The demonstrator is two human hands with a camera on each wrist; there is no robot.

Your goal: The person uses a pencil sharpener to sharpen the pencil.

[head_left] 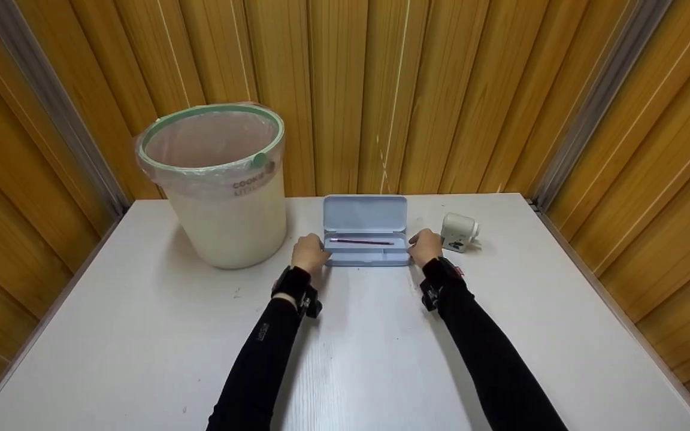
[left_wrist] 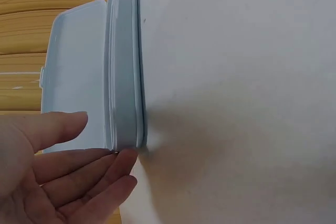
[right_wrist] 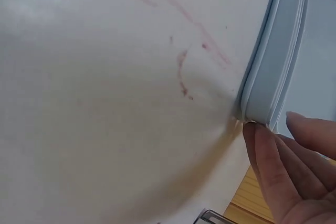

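A light blue pencil case (head_left: 365, 262) lies at the back of the table with its lid (head_left: 365, 214) raised. Inside its upper compartment is a dark red pencil (head_left: 361, 242). My left hand (head_left: 309, 254) touches the case's left end with its fingertips; in the left wrist view the thumb (left_wrist: 68, 127) stands off the case. At the right end, the fingertips of my right hand (head_left: 426, 247) press the case's side (right_wrist: 265, 90), the thumb held apart beside the lid. Neither hand is wrapped round the case.
A large cream bin (head_left: 231, 221) with a green rim and a plastic liner stands back left. Right of my right hand lies a small white container (head_left: 458, 231) with a dark print and a round end. Wood-patterned walls (head_left: 336, 102) close off the back and sides.
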